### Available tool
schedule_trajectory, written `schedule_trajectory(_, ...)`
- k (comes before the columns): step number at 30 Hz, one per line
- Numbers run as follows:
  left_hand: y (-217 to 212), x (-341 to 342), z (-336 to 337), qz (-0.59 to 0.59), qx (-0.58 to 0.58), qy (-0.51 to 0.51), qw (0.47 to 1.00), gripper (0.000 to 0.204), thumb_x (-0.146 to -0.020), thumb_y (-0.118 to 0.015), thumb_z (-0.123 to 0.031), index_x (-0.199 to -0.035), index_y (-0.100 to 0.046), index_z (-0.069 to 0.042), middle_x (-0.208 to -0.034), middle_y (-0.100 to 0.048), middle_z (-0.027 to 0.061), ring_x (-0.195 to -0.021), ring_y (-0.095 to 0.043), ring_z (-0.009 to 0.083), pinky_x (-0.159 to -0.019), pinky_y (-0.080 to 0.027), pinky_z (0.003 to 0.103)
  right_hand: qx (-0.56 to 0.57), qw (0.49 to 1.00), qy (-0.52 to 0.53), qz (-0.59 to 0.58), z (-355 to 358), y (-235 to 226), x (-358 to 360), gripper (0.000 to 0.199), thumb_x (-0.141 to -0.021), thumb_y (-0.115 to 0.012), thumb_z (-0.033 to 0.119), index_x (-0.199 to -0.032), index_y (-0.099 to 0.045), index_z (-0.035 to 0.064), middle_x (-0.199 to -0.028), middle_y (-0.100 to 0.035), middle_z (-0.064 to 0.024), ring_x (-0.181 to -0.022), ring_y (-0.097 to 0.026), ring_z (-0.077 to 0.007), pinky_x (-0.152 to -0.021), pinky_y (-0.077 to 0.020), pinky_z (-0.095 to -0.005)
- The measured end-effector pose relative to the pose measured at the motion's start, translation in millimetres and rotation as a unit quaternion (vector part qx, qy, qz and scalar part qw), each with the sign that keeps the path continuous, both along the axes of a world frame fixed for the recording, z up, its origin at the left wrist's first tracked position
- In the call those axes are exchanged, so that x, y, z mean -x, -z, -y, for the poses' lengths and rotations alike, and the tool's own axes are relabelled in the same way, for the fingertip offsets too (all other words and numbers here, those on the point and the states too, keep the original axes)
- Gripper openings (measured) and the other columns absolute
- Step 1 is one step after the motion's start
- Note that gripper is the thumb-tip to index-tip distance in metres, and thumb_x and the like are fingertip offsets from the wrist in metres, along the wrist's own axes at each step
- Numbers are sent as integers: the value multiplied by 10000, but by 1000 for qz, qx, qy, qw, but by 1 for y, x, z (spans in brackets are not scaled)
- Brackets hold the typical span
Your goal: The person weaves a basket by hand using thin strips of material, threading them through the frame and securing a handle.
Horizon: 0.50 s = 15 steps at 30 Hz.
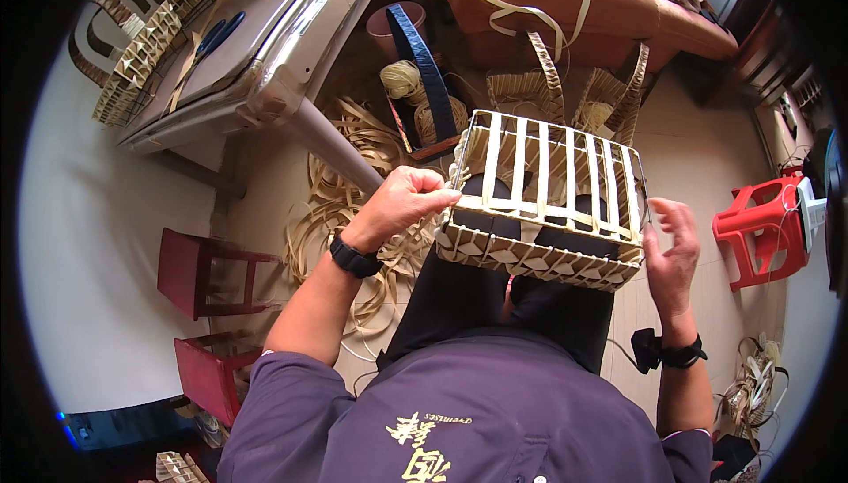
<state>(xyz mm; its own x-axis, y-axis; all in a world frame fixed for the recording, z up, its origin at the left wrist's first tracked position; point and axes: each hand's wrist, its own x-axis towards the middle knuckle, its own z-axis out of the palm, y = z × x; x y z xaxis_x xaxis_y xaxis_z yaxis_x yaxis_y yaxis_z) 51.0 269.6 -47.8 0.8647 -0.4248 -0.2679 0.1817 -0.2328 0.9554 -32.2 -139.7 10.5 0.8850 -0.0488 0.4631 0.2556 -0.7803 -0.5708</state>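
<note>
Weaving appears to be step in hand: pale cross strip (579, 218) spans slats (492, 156) of partly woven basket (542, 184), positioned over lap (459, 293). Left hand (405, 203) pinches basket's left edge near strip, thumb against forefinger. Right hand (673, 251) curled at right edge; cannot tell whether grasping. Next move likely calls for drawing strip snug while keeping slats evenly spaced.

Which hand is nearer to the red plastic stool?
Right. The right hand is at the right end of the cream-slatted rectangular basket, with the stool out to its right; the left hand is farther away, at the basket's left end.
</note>
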Motion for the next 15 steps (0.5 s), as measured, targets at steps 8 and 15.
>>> schedule_trajectory(8, -6, -4, 9, -15, 28, 28, 999, 260, -997, -760, -238, -810, -725, -61, -740, -643, -72, -666, -522, -2, -602, -382, 192, 86, 960, -206, -169, -56, -1, -33, 380, -810, -559, -93, -1119, -727, 50, -1025, -650, -145, -974, -644, -343, -871, -520, -422)
schedule_trajectory(15, -17, 7, 12, -59, 81, -26, 995, 258, -972, -767, -259, -782, -737, -87, -704, -638, -72, -608, -480, 6, -569, -347, 202, 73, 927, -235, -284, -61, -36, -40, 408, -794, -555, -67, -1129, -755, 53, -976, -655, -159, -888, -668, -328, -813, -536, -407)
